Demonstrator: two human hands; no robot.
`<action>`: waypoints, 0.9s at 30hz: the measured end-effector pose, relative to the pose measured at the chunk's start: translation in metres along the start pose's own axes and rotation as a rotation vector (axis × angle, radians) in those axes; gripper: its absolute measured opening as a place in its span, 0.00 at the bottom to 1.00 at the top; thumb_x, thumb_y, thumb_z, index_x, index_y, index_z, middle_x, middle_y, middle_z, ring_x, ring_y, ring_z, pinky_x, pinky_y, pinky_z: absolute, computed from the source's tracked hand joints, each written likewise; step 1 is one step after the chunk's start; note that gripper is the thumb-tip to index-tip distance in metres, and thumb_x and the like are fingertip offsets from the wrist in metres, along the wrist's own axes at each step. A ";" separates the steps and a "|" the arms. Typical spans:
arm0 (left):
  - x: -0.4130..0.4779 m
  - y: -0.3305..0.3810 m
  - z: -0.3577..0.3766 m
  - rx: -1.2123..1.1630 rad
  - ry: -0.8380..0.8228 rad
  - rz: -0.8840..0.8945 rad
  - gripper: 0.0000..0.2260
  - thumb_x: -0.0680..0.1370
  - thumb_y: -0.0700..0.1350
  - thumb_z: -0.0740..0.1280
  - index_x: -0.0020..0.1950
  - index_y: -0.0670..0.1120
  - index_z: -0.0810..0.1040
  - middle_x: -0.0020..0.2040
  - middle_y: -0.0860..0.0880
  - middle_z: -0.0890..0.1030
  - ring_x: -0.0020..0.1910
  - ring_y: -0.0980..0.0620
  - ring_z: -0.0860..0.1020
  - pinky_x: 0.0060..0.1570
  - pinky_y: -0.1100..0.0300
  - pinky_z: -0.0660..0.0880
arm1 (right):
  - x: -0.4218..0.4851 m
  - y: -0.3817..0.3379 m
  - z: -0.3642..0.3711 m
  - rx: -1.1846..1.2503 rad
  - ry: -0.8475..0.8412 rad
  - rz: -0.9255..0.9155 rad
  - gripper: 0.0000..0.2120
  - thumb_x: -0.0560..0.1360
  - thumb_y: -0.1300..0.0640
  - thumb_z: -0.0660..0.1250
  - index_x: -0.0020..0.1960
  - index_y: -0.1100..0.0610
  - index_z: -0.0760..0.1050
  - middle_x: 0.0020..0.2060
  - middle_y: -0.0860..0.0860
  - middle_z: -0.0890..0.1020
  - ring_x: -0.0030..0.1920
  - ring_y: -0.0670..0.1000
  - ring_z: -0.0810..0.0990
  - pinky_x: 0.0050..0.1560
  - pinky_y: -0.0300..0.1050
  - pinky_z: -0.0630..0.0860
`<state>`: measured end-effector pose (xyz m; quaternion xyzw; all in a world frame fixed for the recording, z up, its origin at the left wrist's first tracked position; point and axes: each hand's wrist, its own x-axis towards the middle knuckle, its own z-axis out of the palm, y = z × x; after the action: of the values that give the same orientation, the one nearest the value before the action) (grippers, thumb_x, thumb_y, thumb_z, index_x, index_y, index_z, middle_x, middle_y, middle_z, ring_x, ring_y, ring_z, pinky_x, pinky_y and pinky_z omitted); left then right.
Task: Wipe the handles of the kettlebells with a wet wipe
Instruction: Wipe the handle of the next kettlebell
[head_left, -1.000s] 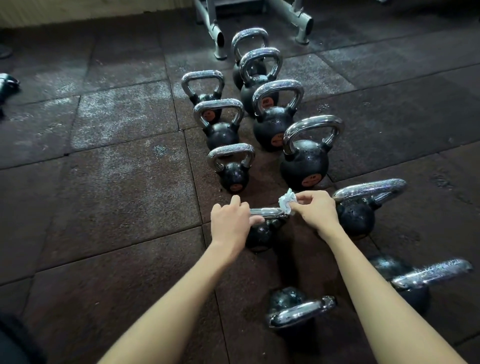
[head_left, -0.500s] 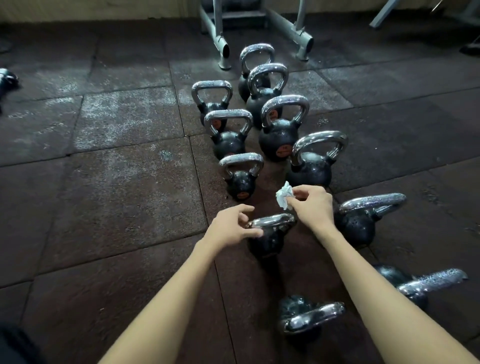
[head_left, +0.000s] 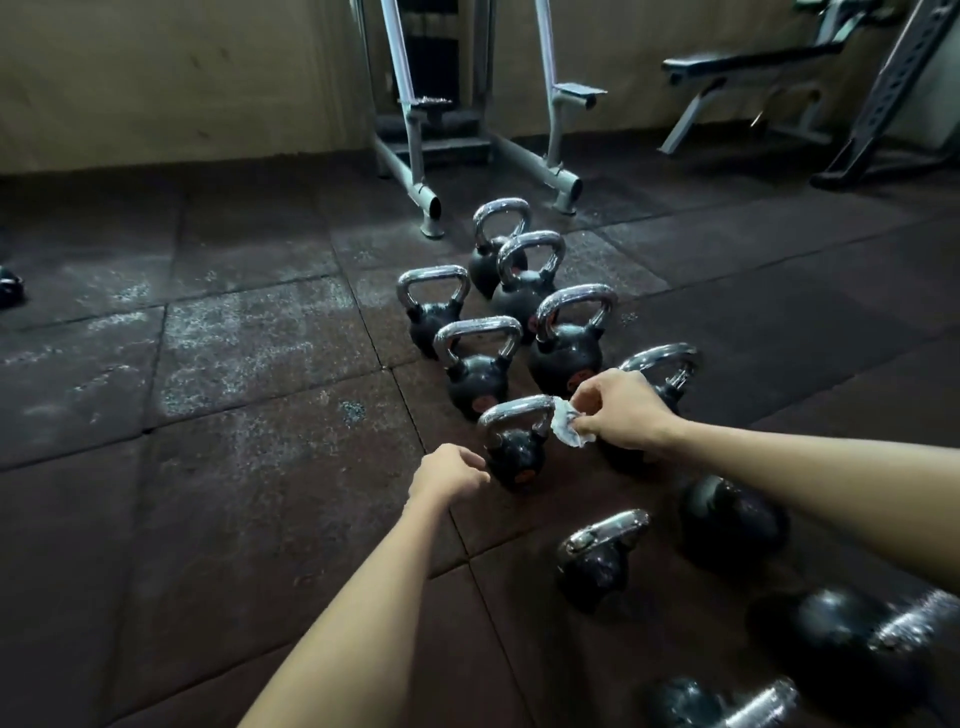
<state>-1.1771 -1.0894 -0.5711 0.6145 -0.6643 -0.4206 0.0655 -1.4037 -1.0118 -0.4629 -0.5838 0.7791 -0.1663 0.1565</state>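
Several black kettlebells with chrome handles stand in two rows on the dark rubber floor. The small upright kettlebell (head_left: 514, 447) is nearest my hands. My right hand (head_left: 618, 410) pinches a crumpled white wet wipe (head_left: 569, 427) against the right end of its chrome handle (head_left: 517, 410). Just left of that kettlebell's body, my left hand (head_left: 449, 470) hovers with fingers loosely curled and holds nothing. A small kettlebell (head_left: 597, 558) leans tilted in front of it, handle up and to the right.
More kettlebells (head_left: 831, 639) lie on their sides at the lower right. A grey machine frame (head_left: 415, 176) stands on the floor behind the rows. A bench (head_left: 748, 67) and a rack are at the back right. Bare rubber tiles (head_left: 208, 467) stretch to the left.
My left hand let go of the nearer kettlebell's handle. My right hand carried the wipe forward to the small upright kettlebell's handle. The view tilted upward.
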 end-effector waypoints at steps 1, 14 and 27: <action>0.004 0.001 -0.005 0.006 0.007 0.002 0.06 0.71 0.52 0.74 0.46 0.62 0.82 0.57 0.52 0.85 0.59 0.51 0.81 0.62 0.56 0.77 | 0.003 0.000 0.001 0.019 0.017 0.008 0.04 0.69 0.57 0.77 0.42 0.49 0.84 0.39 0.45 0.86 0.43 0.43 0.83 0.40 0.33 0.72; 0.072 0.016 -0.017 -0.044 0.190 0.171 0.21 0.73 0.56 0.78 0.65 0.59 0.82 0.60 0.54 0.84 0.60 0.51 0.82 0.59 0.56 0.77 | 0.111 0.006 0.077 0.058 0.144 -0.093 0.10 0.71 0.56 0.75 0.51 0.48 0.87 0.39 0.45 0.87 0.41 0.45 0.84 0.49 0.46 0.81; 0.165 0.044 -0.032 0.279 -0.249 0.329 0.12 0.68 0.61 0.80 0.48 0.61 0.87 0.39 0.65 0.85 0.41 0.67 0.81 0.45 0.63 0.78 | 0.128 0.052 0.114 0.122 0.202 -0.058 0.12 0.71 0.62 0.77 0.53 0.52 0.87 0.43 0.40 0.83 0.45 0.47 0.79 0.49 0.39 0.74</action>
<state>-1.2300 -1.2532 -0.5931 0.4445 -0.8100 -0.3809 -0.0347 -1.4329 -1.1303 -0.5942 -0.5759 0.7620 -0.2759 0.1075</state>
